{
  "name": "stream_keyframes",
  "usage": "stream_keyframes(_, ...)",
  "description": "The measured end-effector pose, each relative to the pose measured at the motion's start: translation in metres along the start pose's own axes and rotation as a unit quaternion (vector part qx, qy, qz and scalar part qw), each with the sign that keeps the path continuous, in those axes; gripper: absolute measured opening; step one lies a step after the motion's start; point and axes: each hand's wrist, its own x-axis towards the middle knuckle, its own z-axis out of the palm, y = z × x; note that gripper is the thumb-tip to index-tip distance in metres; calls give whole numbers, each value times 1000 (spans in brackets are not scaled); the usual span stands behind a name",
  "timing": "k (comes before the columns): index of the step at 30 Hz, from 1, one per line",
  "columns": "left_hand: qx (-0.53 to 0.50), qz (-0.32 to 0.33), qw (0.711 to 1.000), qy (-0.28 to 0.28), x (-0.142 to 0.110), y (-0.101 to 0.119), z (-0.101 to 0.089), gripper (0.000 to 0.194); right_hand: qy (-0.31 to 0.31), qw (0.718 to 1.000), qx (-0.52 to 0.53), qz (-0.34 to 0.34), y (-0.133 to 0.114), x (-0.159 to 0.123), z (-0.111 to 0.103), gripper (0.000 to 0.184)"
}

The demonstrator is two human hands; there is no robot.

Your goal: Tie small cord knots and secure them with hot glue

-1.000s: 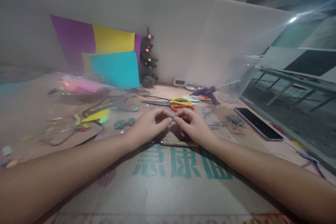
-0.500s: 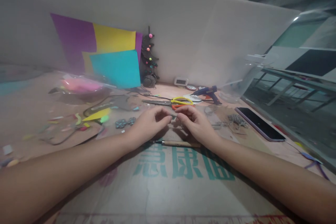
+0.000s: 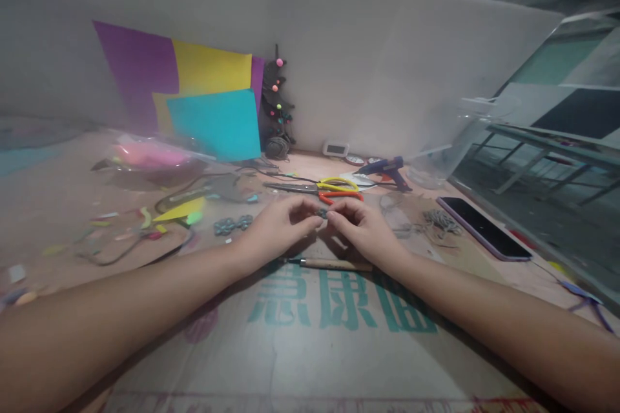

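My left hand [image 3: 283, 222] and my right hand [image 3: 361, 227] meet over the middle of the cardboard sheet [image 3: 242, 361]. Between their fingertips they pinch one small dark grey-green piece [image 3: 322, 213]; its exact shape is too small to tell. Just below the hands lies a wooden-handled carving tool [image 3: 336, 264], its dark tip to the left. Scissors [image 3: 334, 190] with one yellow and one orange handle rest just beyond the fingers. Left of my left hand sit small grey-blue flower-like pieces [image 3: 232, 224].
Behind the scissors is a blue glue gun [image 3: 382, 168]. A phone [image 3: 484, 229] and a tangle of grey cord [image 3: 440, 221] lie at right. Coloured sheets [image 3: 213, 122] lean on the wall beside a decorated dark tree [image 3: 278, 103]. Scraps and a yellow piece [image 3: 180, 210] are scattered left.
The fingertips of both hands have shifted slightly around the small piece, which now shows more clearly between them. The view has moved a little; the tools lie where they were.
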Motion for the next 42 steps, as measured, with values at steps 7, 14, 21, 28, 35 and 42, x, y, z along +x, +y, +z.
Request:
stream_keyframes(7,-7,-4,1000,-3,0,0,0,19,-5,1000,-9,-2,4,1,1,16)
stream_keyframes(14,40,7,999,15,0,1,-1,17,-18,1000,22,-1,0,-1,1,19)
stream_keyframes(21,13,12,1000,7,2,-9,2,18,-14,1000,19,-3,1,1,2,16)
stream_keyframes(28,38,60,997,8,1,-5,-1,15,-9,1000,4,9,1,0,1,19)
stream_keyframes(35,27,29,999,5,1,-4,0,17,-8,1000,-3,2,2,0,1,18)
stream_keyframes(42,34,17,999,7,1,-2,0,17,-22,1000,-12,-7,0,-2,1,18)
